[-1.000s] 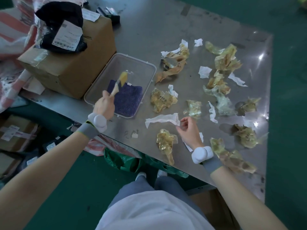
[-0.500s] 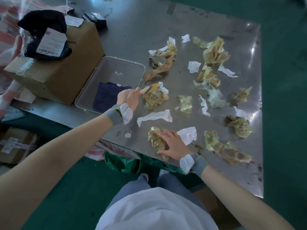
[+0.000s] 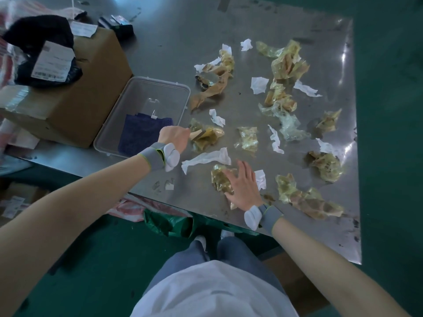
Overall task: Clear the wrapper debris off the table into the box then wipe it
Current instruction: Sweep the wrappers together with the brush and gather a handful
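Observation:
Several crumpled yellow wrappers and white paper scraps lie spread over the metal table [image 3: 183, 37]. A clear plastic box [image 3: 160, 83] sits at the table's left, with a dark blue cloth [image 3: 142, 133] inside. My left hand [image 3: 175, 136] is just right of the box, shut on a small tan-handled tool [image 3: 196, 134] whose tip touches a yellow wrapper [image 3: 207, 139]. My right hand [image 3: 245, 187] lies flat with fingers spread, resting on another yellow wrapper [image 3: 220, 178] near the table's front edge. A long white scrap [image 3: 206, 159] lies between the two hands.
A cardboard box [image 3: 91, 88] stands left of the plastic box, with a black bundle [image 3: 39, 30] and a label on top. Small dark items [image 3: 116, 24] lie behind it. A green bag [image 3: 169, 221] hangs under the table's near edge. The floor is green.
My left hand has moved with the tool from over the plastic box to the wrapper on its right. My right hand came toward the front edge and settled on the near yellow wrapper.

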The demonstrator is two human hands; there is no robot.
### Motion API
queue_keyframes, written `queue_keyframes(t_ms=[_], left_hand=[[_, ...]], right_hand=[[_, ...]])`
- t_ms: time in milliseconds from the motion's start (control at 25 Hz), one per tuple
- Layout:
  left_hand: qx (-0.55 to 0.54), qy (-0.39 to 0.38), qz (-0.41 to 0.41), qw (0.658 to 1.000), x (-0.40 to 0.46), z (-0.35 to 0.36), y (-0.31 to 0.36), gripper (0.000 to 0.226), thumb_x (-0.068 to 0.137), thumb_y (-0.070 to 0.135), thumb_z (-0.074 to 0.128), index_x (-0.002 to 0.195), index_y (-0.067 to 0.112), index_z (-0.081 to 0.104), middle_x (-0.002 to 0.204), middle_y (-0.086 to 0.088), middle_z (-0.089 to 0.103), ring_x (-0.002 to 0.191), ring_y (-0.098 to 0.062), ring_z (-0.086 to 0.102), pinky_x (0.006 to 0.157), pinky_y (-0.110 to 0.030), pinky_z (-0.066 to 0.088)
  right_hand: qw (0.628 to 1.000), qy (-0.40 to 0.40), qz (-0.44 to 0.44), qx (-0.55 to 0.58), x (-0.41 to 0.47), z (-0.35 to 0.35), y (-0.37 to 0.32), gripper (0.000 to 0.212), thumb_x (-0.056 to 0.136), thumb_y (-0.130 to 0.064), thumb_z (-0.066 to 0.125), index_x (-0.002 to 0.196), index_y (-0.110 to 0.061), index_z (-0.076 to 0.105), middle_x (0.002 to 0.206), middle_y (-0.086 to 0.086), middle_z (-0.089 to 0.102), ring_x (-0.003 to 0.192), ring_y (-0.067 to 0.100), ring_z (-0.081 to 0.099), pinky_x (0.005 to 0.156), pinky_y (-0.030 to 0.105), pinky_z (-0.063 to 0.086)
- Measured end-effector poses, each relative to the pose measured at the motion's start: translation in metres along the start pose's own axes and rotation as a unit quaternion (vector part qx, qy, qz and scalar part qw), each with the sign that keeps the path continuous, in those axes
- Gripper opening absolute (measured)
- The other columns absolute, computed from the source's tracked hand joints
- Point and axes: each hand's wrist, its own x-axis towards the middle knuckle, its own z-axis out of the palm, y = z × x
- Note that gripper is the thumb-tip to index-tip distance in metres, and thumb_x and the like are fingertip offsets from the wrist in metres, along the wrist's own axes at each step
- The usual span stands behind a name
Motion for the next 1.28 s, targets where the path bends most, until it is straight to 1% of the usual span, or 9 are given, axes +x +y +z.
queue_keyframes(t_ms=[200,360,480,560,680,880,1000,1120,1280], left_hand=[[0.011,-0.005,0.039,0.999,-0.020,0.008,0.008,0.024,0.092,0.004,0.042,0.112,0.008,0.055,0.104,-0.009,0.068,0.093,-0.032,0.066,0.064,-0.031,0.041],[-0.017,-0.033,0.042,0.998,-0.030,0.012,0.019,0.024,0.092,0.006,0.044,0.113,0.010,0.055,0.106,-0.009,0.068,0.096,-0.031,0.065,0.065,-0.031,0.041],[-0.054,-0.035,0.050,0.997,-0.036,0.020,0.027,0.022,0.093,0.011,0.045,0.111,0.013,0.058,0.105,-0.008,0.069,0.098,-0.031,0.065,0.066,-0.031,0.042],[-0.085,-0.021,0.052,0.995,-0.040,0.028,0.029,0.022,0.096,0.017,0.043,0.109,0.014,0.060,0.103,-0.007,0.069,0.095,-0.030,0.065,0.068,-0.030,0.043],[-0.155,-0.043,0.028,0.987,-0.042,0.034,0.025,0.027,0.099,0.026,0.039,0.111,0.018,0.061,0.106,-0.006,0.068,0.097,-0.028,0.063,0.070,-0.030,0.042],[-0.231,-0.056,0.036,0.971,-0.042,0.032,0.019,0.025,0.100,0.020,0.039,0.108,0.013,0.061,0.103,-0.007,0.065,0.098,-0.030,0.061,0.075,-0.032,0.042],[-0.268,-0.020,0.032,0.963,-0.040,0.024,0.014,0.026,0.100,0.025,0.040,0.113,0.015,0.061,0.097,-0.005,0.064,0.091,-0.028,0.061,0.076,-0.034,0.045],[-0.286,0.031,0.010,0.958,-0.029,0.019,0.010,0.026,0.100,0.025,0.039,0.114,0.017,0.060,0.090,-0.007,0.064,0.086,-0.032,0.062,0.070,-0.035,0.045],[-0.252,0.102,-0.008,0.962,-0.013,0.018,0.026,0.026,0.100,0.024,0.037,0.113,0.018,0.058,0.089,-0.009,0.067,0.081,-0.033,0.062,0.065,-0.034,0.042]], right_hand=[[0.998,-0.007,0.043,0.041,0.018,-0.008,0.013,0.075,0.082,-0.036,0.069,0.141,-0.014,0.028,0.156,0.023,0.009,0.145,0.041,0.007,0.118,0.050,0.015],[0.997,-0.008,-0.005,0.083,0.039,-0.013,0.019,0.113,0.070,-0.036,0.081,0.150,-0.008,0.007,0.161,0.013,0.002,0.149,0.031,0.003,0.119,0.041,0.014],[0.995,-0.026,-0.033,0.093,0.052,-0.017,0.022,0.126,0.067,-0.033,0.084,0.151,-0.006,-0.006,0.162,0.010,-0.004,0.150,0.024,-0.003,0.122,0.036,0.006],[0.992,-0.049,-0.038,0.107,0.060,-0.017,0.023,0.123,0.070,-0.033,0.081,0.150,-0.004,-0.007,0.162,0.011,-0.002,0.150,0.023,-0.002,0.121,0.035,0.004],[0.985,-0.085,-0.024,0.146,0.065,-0.011,0.022,0.108,0.076,-0.029,0.076,0.150,-0.003,0.002,0.157,0.016,0.017,0.146,0.030,0.015,0.120,0.039,0.014],[0.971,-0.007,-0.004,0.237,0.064,-0.009,0.016,0.071,0.071,-0.018,0.071,0.131,-0.005,0.036,0.125,0.015,0.050,0.116,0.036,0.049,0.101,0.047,0.040],[0.954,0.059,0.012,0.295,0.062,-0.018,0.022,0.069,0.069,-0.010,0.070,0.130,-0.002,0.039,0.123,0.016,0.052,0.113,0.036,0.051,0.099,0.048,0.043],[0.938,0.110,0.039,0.327,0.048,-0.025,0.035,0.076,0.075,-0.012,0.072,0.138,-0.003,0.032,0.137,0.015,0.044,0.129,0.031,0.042,0.111,0.041,0.034],[0.938,0.122,0.058,0.318,0.015,-0.024,0.061,0.069,0.075,-0.016,0.073,0.134,-0.009,0.038,0.130,0.010,0.046,0.123,0.026,0.043,0.110,0.034,0.034]])
